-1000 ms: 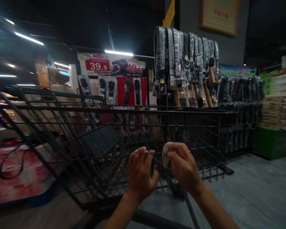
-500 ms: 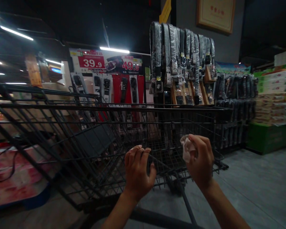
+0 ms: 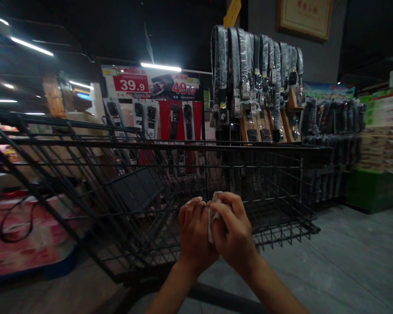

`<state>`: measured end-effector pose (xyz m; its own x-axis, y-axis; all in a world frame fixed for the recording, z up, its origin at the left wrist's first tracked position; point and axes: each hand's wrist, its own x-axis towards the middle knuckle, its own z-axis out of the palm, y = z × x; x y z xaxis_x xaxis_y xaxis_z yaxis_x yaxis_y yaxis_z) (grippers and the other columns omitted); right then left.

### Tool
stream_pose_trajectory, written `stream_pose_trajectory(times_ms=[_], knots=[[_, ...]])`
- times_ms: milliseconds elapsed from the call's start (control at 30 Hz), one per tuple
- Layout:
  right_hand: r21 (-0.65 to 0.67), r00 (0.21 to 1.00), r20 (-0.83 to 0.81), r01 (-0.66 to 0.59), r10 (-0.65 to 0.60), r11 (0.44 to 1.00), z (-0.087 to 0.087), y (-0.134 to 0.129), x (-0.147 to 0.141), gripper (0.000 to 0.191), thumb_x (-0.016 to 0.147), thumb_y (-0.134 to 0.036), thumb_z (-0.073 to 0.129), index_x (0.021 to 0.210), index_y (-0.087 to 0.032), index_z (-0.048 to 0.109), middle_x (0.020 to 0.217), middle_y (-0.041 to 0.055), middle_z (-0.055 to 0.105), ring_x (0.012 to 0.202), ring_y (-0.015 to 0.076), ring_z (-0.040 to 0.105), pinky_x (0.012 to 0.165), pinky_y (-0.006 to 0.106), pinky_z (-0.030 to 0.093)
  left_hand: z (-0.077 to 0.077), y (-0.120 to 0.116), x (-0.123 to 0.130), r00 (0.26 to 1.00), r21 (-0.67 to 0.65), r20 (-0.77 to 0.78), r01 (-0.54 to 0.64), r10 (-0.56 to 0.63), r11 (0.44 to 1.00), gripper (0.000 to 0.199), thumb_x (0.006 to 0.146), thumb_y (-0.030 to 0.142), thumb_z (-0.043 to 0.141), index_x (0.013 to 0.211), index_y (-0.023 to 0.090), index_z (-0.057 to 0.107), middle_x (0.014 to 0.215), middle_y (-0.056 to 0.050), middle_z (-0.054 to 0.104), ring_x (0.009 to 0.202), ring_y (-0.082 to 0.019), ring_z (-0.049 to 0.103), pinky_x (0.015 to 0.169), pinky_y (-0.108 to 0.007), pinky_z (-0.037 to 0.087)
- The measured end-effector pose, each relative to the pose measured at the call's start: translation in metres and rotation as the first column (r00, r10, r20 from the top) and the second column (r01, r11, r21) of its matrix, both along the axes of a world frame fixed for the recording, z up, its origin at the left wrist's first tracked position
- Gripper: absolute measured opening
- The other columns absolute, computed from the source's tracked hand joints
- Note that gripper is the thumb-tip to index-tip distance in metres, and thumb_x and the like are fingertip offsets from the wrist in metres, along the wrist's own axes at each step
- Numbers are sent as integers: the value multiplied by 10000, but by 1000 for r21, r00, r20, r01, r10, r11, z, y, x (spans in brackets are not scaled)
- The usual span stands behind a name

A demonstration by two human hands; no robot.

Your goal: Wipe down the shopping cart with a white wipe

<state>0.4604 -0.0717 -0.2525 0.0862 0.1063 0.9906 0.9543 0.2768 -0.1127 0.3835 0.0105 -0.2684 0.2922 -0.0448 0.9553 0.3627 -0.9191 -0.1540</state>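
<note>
A black wire shopping cart (image 3: 170,146) stands side-on right in front of me. My right hand (image 3: 234,231) is closed around a crumpled white tissue (image 3: 214,218), pinching it between thumb and fingers. Beside it, touching it, is my left hand (image 3: 196,231), its fingers curled over against the cart's wire side. The fingertips of the left hand are partly hidden, so what they grip, if anything, does not show. The tissue lies between the two hands, against the left one.
Behind the cart hang plastic-wrapped belts (image 3: 255,69) and boxed belts under price signs (image 3: 131,83). Pink packages (image 3: 22,240) are stacked at left on a blue base. Green and white cartons (image 3: 386,113) stand at right. Grey floor (image 3: 356,257) shows at lower right.
My right hand has moved left with the tissue and now meets my left hand. The left hand stays at nearly the same place on the cart. The view has shifted slightly.
</note>
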Motion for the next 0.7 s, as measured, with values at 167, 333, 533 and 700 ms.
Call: stream_pose_trajectory(times_ms=[167,333,533,700], knots=[[-71,999,42,-9,12,997,-10,-2,3,250,808,-73,515,1042,-145,563,1124,133,505,1073,216,546,901,382,551,0,1,-3,999,2,-34,-28,28,1000,317,844,219,427,1083,99,598,1012,-141,638,1060,-274,524,965,-418,384],[-78,982,176,80,-66,994,-21,-11,22,246,854,-31,486,1020,-181,590,1038,94,563,969,172,595,830,314,575,0,-2,-6,998,-49,-62,4,-7,999,389,779,216,512,1148,109,571,1065,-132,631,1102,-280,515,988,-427,389],[192,984,117,110,-134,975,51,-7,10,402,862,-59,527,1219,-241,553,1013,60,592,973,166,600,836,328,558,-4,-5,-2,999,-88,-49,-16,12,996,440,701,178,548,1138,126,553,1069,-131,617,1124,-293,513,1004,-469,387],[103,979,198,22,-42,994,94,14,1,306,916,-88,447,1150,-199,610,1057,73,598,1031,168,573,921,349,511,-6,-3,-4,1000,-20,-28,-11,10,1000,466,692,156,543,1155,105,529,1112,-158,601,1144,-300,509,993,-478,404]])
